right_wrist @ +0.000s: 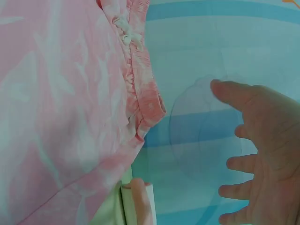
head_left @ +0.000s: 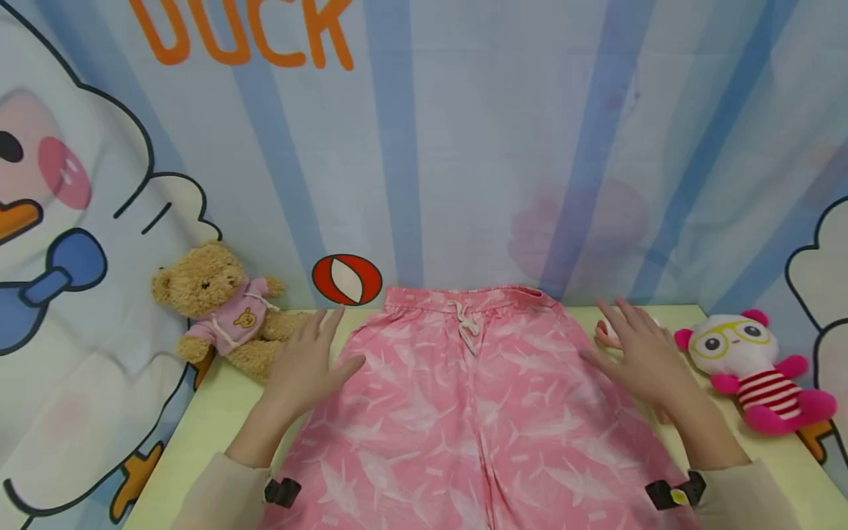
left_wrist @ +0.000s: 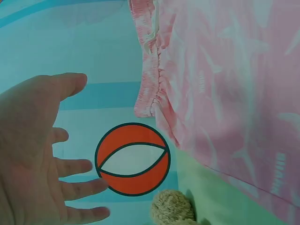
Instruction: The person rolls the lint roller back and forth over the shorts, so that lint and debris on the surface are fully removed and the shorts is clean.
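Observation:
Pink shorts (head_left: 457, 412) with a white shark-like print lie spread on the pale yellow table, waistband toward the back. A white drawstring (head_left: 467, 324) is tied in a bow at the middle of the waistband. My left hand (head_left: 308, 368) hovers by the left side of the shorts, fingers spread and empty. On the opposite side, my right hand (head_left: 642, 361) is held over the right edge with its fingers extended, also empty. Both wrist views show the palms apart from the fabric, with the gathered waistband (left_wrist: 149, 79) beyond the left thumb.
A teddy bear (head_left: 225, 309) in a pink hoodie sits at the back left. To the right lies a panda plush (head_left: 762, 372) with yellow glasses. A white and pink object (right_wrist: 139, 201) stands behind my right hand. A printed cloth backdrop (head_left: 464, 147) rises at the table's rear.

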`<state>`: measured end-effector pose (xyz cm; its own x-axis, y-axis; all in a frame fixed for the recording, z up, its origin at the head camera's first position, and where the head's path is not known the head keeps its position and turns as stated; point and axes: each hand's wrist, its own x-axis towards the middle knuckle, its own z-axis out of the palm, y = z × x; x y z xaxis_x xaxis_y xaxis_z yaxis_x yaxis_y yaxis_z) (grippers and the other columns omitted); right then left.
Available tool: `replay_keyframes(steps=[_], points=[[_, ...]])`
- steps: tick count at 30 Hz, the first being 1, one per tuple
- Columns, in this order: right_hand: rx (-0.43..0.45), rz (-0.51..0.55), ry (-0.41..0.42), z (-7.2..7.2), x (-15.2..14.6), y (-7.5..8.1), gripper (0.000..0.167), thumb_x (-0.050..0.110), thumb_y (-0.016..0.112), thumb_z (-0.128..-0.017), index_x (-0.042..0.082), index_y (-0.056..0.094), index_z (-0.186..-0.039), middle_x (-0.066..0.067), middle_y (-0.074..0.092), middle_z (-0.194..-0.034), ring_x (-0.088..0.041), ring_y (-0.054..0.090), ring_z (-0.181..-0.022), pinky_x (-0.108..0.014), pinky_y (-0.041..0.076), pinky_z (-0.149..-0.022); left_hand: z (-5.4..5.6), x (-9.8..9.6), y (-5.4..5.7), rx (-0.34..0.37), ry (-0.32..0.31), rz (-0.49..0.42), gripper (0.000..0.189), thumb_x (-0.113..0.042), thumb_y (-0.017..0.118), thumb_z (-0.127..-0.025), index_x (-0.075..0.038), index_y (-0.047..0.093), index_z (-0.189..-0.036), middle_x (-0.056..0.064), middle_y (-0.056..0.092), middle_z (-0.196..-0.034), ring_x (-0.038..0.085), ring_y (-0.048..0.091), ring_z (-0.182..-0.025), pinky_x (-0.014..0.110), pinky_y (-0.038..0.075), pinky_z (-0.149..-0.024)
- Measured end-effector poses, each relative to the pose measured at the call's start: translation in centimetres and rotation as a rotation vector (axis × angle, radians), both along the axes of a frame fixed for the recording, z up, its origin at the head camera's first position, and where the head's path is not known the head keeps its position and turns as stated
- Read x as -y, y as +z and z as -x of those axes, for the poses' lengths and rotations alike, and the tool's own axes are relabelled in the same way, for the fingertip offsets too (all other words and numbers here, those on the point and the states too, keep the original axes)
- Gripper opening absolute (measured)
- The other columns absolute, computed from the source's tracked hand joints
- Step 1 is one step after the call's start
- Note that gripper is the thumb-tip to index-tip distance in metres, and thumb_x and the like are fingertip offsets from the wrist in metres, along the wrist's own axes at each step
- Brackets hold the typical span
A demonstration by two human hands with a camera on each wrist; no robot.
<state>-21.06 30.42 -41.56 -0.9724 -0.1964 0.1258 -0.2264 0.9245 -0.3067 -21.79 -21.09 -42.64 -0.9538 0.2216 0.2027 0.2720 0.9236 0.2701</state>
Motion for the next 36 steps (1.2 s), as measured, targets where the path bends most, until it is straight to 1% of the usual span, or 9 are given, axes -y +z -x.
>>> replay_keyframes(steps=[5, 9, 12, 15, 19, 24, 26, 31, 36], points=[[-0.048, 0.016, -0.015, -2.4, -1.8, -1.5, 0.088, 0.054, 0.07, -0.094, 0.003, 0.036, -0.158, -0.036, 0.03, -0.157, -0.06, 0.029, -0.14, -0.076, 0.022, -0.107, -2.0, 0.9, -1.1, 0.065, 0.017, -0.074, 0.085, -0.054, 0.067, -0.096, -0.009, 0.035, -0.161, 0.029, 0.046, -0.151, 0.052, 0.05, -0.13, 0.071, 0.041, -0.098], [-0.07, -0.001, -0.066, -3.5, -2.6, -3.2, 0.08, 0.045, 0.075, -0.092, -0.003, 0.044, -0.149, -0.04, 0.04, -0.147, -0.063, 0.04, -0.129, -0.078, 0.034, -0.096, -3.5, 2.1, -2.6, 0.188, 0.075, -0.089, 0.081, -0.053, 0.067, -0.096, -0.007, 0.041, -0.157, 0.029, 0.054, -0.141, 0.049, 0.057, -0.123, 0.066, 0.047, -0.093], [0.009, -0.009, -0.116, -4.1, -3.3, -4.4, 0.077, 0.042, 0.073, -0.094, -0.004, 0.042, -0.148, -0.043, 0.039, -0.142, -0.067, 0.042, -0.123, -0.078, 0.037, -0.091, -4.4, 2.9, -3.6, 0.291, 0.122, -0.093, 0.082, -0.053, 0.068, -0.095, -0.005, 0.041, -0.156, 0.03, 0.055, -0.137, 0.049, 0.06, -0.117, 0.065, 0.048, -0.09], [0.118, -0.01, -0.152, -4.5, -4.0, -5.3, 0.077, 0.039, 0.069, -0.097, -0.005, 0.036, -0.15, -0.047, 0.033, -0.141, -0.072, 0.036, -0.121, -0.08, 0.036, -0.089, -5.0, 3.7, -4.5, 0.358, 0.145, -0.092, 0.081, -0.049, 0.071, -0.093, -0.001, 0.043, -0.153, 0.03, 0.057, -0.133, 0.049, 0.061, -0.113, 0.064, 0.047, -0.091], [0.149, -0.002, -0.157, -4.5, -5.1, -6.4, 0.074, 0.029, 0.068, -0.097, -0.008, 0.032, -0.15, -0.05, 0.032, -0.138, -0.073, 0.035, -0.12, -0.081, 0.035, -0.09, -5.3, 4.2, -5.2, 0.37, 0.146, -0.083, 0.078, -0.039, 0.074, -0.089, 0.002, 0.047, -0.149, 0.024, 0.062, -0.122, 0.044, 0.064, -0.106, 0.063, 0.048, -0.091], [0.146, 0.021, -0.154, -3.6, -6.2, -7.4, 0.069, 0.021, 0.064, -0.097, -0.011, 0.031, -0.149, -0.051, 0.037, -0.133, -0.072, 0.041, -0.116, -0.078, 0.038, -0.09, -5.7, 4.3, -5.8, 0.317, 0.133, -0.089, 0.069, -0.023, 0.077, -0.084, 0.006, 0.054, -0.142, 0.009, 0.067, -0.093, 0.033, 0.066, -0.093, 0.06, 0.05, -0.086], [0.153, 0.032, -0.152, -3.1, -6.5, -7.7, 0.069, 0.018, 0.062, -0.097, -0.014, 0.028, -0.149, -0.052, 0.039, -0.131, -0.07, 0.042, -0.116, -0.077, 0.038, -0.09, -5.8, 4.3, -6.0, 0.298, 0.128, -0.097, 0.065, -0.018, 0.077, -0.082, 0.007, 0.056, -0.139, 0.005, 0.068, -0.086, 0.032, 0.068, -0.091, 0.059, 0.051, -0.084], [0.163, 0.078, -0.147, -1.9, -7.0, -8.1, 0.074, 0.015, 0.058, -0.097, -0.024, 0.02, -0.147, -0.052, 0.044, -0.127, -0.065, 0.05, -0.113, -0.071, 0.044, -0.087, -5.9, 4.2, -6.4, 0.292, 0.126, -0.138, 0.06, -0.015, 0.077, -0.084, 0.006, 0.058, -0.136, 0.006, 0.072, -0.088, 0.033, 0.07, -0.091, 0.057, 0.052, -0.081], [0.201, 0.138, -0.177, -1.2, -7.0, -7.8, 0.075, 0.019, 0.054, -0.1, -0.027, 0.017, -0.147, -0.052, 0.043, -0.13, -0.065, 0.05, -0.116, -0.07, 0.045, -0.089, -5.8, 4.6, -6.7, 0.369, 0.16, -0.226, 0.057, -0.017, 0.078, -0.085, 0.004, 0.059, -0.134, 0.003, 0.069, -0.088, 0.022, 0.066, -0.082, 0.048, 0.053, -0.075]])
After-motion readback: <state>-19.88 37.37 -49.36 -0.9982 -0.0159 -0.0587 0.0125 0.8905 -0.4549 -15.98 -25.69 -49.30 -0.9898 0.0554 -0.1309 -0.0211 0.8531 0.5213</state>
